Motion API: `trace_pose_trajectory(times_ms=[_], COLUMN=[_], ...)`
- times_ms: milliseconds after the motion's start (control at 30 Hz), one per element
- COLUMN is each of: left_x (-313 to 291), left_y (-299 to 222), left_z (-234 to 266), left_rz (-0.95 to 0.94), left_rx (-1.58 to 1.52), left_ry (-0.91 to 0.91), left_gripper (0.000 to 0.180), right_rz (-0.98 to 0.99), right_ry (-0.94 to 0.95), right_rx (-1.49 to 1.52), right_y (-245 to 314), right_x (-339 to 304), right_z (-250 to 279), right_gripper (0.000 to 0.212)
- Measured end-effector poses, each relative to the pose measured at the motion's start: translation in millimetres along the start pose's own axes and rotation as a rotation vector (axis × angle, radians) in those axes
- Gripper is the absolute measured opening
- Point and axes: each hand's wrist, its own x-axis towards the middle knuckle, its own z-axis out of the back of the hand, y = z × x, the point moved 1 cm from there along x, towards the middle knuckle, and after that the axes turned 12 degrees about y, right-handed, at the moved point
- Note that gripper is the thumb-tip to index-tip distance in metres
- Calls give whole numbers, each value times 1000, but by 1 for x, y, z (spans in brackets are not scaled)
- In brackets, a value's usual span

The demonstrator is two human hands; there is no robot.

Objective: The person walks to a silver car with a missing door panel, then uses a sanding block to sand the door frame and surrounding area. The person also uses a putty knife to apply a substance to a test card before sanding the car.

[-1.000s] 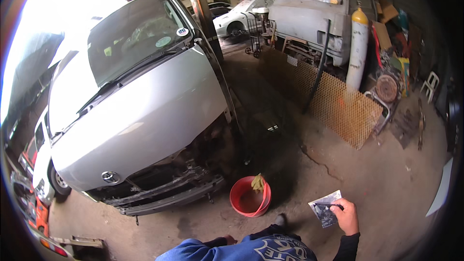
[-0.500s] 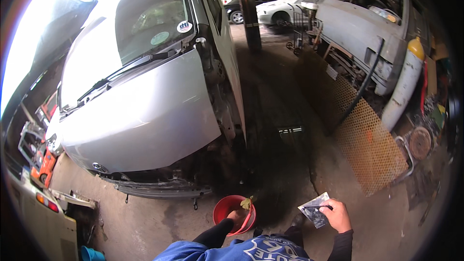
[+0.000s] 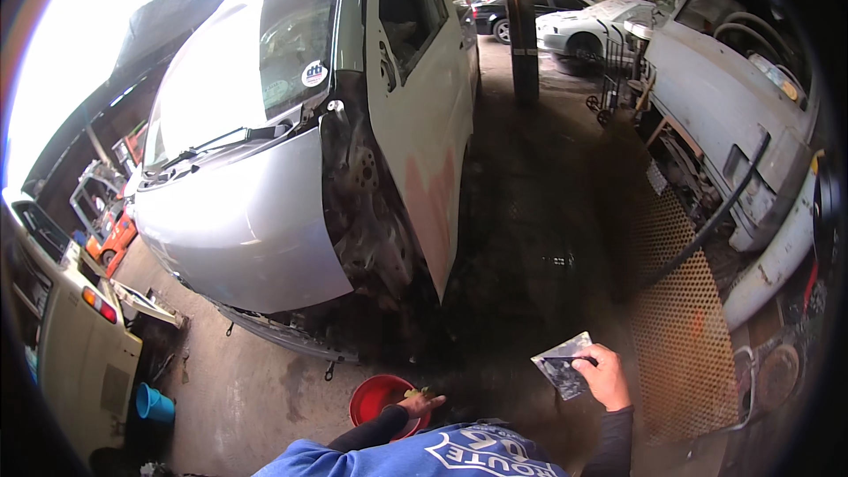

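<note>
My right hand is closed on the edge of a flat, square mixing board, smeared white and dark grey. A thin dark tool lies across the board under my fingers; its kind is not clear. My left hand reaches over the right rim of a red bucket, its visible fingers stretched to the right. A small crumpled yellow-green piece is at that rim, against the hand. The forearm and hand hide much of the bucket's inside. Ahead stands a silver vehicle with its front corner stripped, showing bare inner metal.
Rusty perforated metal sheet leans at the right, by a gas cylinder and a worn car body. A post stands farther back. To the left are a cream vehicle and a blue pail.
My left hand has come up from inside the bucket to its right rim. The view has turned right, showing more of the silver vehicle's side. My right hand still holds the board.
</note>
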Motion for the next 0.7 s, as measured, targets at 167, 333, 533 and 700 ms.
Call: trace_pose_trajectory(times_ms=[167,333,533,700], left_x=[-13,-21,-30,-74], left_y=[-177,-276,-338,-363], left_z=[49,102,185,256], left_rz=[-116,-133,-442,-654], left_rx=[-46,-211,-12,163], left_ry=[238,436,347,53], left_gripper=[71,77,71,68], right_rz=[70,22,74,164], right_ry=[111,147,220,367], right_rx=[-19,-49,-71,-24], right_y=[-28,-44,-29,-21], right_x=[80,150,258,335], right_z=[3,15,20,7], right_gripper=[13,13,15,16])
